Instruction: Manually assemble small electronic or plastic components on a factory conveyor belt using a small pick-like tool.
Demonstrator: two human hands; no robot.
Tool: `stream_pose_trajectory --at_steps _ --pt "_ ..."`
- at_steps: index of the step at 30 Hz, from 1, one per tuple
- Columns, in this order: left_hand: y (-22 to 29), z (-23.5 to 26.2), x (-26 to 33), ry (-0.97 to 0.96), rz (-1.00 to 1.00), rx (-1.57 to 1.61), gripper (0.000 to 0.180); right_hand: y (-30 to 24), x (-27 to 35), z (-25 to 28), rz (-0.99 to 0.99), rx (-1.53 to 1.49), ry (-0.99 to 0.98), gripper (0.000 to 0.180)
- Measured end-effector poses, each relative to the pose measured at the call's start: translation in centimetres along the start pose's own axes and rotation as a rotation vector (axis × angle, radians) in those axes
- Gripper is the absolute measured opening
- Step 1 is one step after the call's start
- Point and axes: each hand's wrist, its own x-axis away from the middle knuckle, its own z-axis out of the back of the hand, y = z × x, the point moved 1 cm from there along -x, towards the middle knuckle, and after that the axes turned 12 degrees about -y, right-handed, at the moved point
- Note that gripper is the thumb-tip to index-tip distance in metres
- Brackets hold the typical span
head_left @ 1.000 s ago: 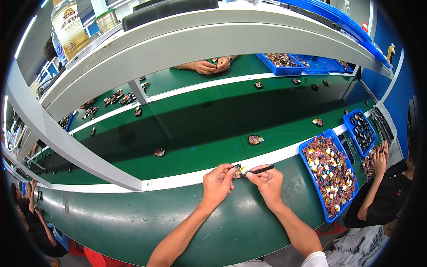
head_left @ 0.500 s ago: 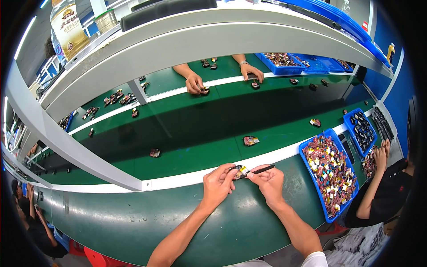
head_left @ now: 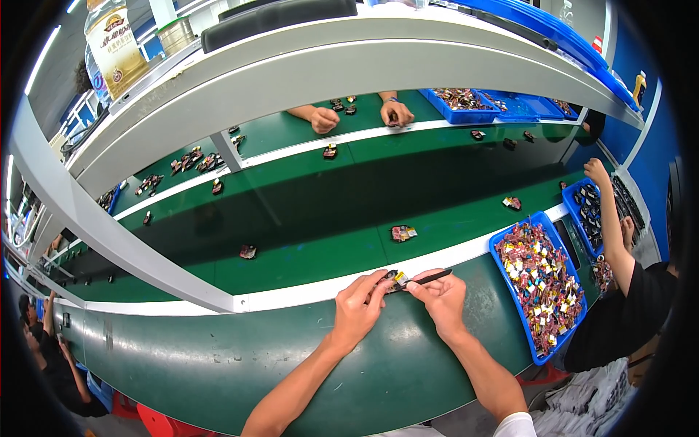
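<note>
My left hand (head_left: 358, 300) pinches a small electronic part (head_left: 400, 279) with a yellow-and-white label and dark ends, just over the near edge of the green bench. My right hand (head_left: 442, 295) grips a slim, flat black stick (head_left: 432, 276) between thumb and fingers. The stick's left end meets the labelled part; whether it is a tool or a piece joined to the part, I cannot tell. My fingers hide much of both. Beyond my hands, a similar labelled part (head_left: 403, 233) lies on the green conveyor belt (head_left: 320, 262).
A blue tray (head_left: 539, 357) heaped with labelled parts stands right of my hands, a smaller blue tray (head_left: 575, 191) of black pieces behind it. A grey post (head_left: 124, 226) slants on the left. A co-worker's arm (head_left: 617, 226) reaches in at right; another's hands (head_left: 397, 114) work across the belt.
Parts on the belt have shifted slightly left. The person opposite has drawn both hands back, leaving one part on the belt. The right-hand co-worker's arm has risen. My hands barely moved.
</note>
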Motion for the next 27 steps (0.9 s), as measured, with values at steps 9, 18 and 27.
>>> stream_pose_trajectory --at_steps 9,18,27 --pt "-0.3 0.3 -0.2 -0.064 0.254 0.321 0.02 -0.6 0.0 -0.2 -0.083 -0.029 -0.011 0.013" --pt "-1.1 1.3 -0.6 -0.243 0.429 0.594 0.028 -0.1 0.3 0.2 0.078 0.171 -0.051 0.016" --pt "-0.9 2.0 -0.9 -0.336 0.435 0.651 0.029 -0.6 0.6 -0.5 0.187 0.313 -0.03 0.011"
